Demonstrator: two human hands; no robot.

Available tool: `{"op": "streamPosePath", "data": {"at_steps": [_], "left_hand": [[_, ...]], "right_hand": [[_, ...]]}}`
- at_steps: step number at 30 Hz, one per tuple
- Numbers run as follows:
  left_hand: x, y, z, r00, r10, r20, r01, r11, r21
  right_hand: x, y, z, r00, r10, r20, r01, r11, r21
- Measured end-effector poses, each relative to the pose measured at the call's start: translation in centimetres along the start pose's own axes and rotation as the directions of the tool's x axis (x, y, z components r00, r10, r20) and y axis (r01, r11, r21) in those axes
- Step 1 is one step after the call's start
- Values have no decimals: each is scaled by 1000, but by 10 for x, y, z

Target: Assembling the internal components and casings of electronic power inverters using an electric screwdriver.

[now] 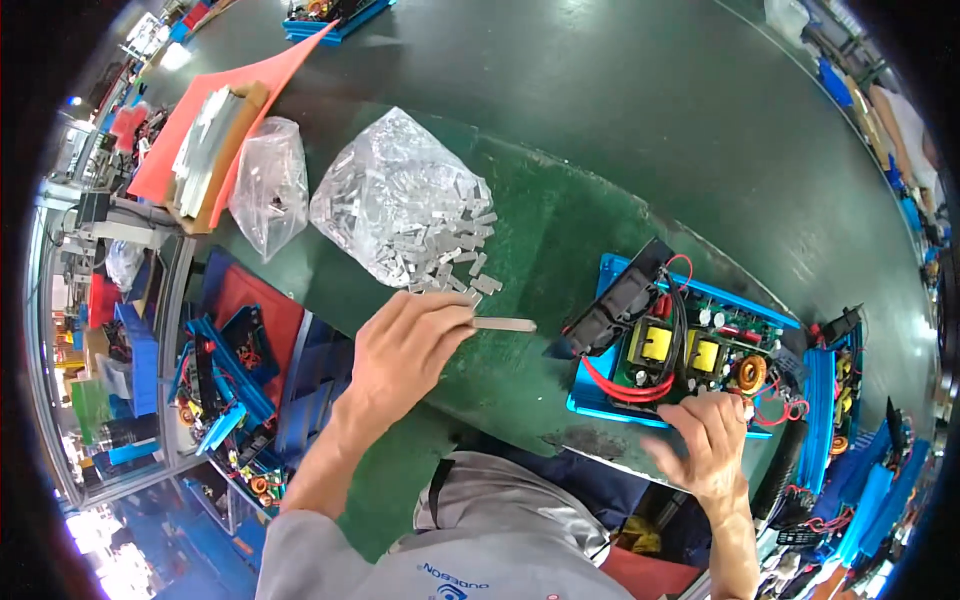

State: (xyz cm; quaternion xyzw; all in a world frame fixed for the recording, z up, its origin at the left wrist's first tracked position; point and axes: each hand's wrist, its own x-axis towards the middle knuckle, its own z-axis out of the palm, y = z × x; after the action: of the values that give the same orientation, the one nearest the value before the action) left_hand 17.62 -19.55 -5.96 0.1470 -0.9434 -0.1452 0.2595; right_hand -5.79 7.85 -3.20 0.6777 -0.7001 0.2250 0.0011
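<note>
My left hand [405,340] is closed, pinching one end of a narrow, flat metal strip [507,324] that points to the right over the green table. Just beyond it lie many small grey metal plates [440,250], spilling from a clear plastic bag [385,160]. To the right sits a blue metal housing [612,404] with a circuit board, yellow transformers [656,344], a copper ring coil [750,374] and a black fan [620,300]. My right hand [708,440] grips its near edge, fingers curled over the rim and thumb on the outer side. The fingertips are partly hidden.
Left of the bag lie another clear bag [270,185] and pale strips [205,150] on an orange-red sheet [290,70]. More blue housings with wiring [225,370] stand at the left, and others [820,400] at the right. The table's edge [620,458] runs before my body.
</note>
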Motion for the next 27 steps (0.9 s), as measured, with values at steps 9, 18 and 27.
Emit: {"op": "streamPosePath", "data": {"at_steps": [9, 18, 27], "left_hand": [[-50, 99, 26, 943, -301, 144, 302, 584, -754], [-45, 138, 83, 916, -243, 320, 400, 495, -771], [-33, 108, 40, 870, -270, 412, 485, 326, -811]], "right_hand": [[218, -44, 80, 963, -249, 98, 253, 967, -29], [261, -43, 128, 933, -186, 308, 241, 959, -152], [240, -25, 101, 991, -13, -130, 36, 983, 179]]}}
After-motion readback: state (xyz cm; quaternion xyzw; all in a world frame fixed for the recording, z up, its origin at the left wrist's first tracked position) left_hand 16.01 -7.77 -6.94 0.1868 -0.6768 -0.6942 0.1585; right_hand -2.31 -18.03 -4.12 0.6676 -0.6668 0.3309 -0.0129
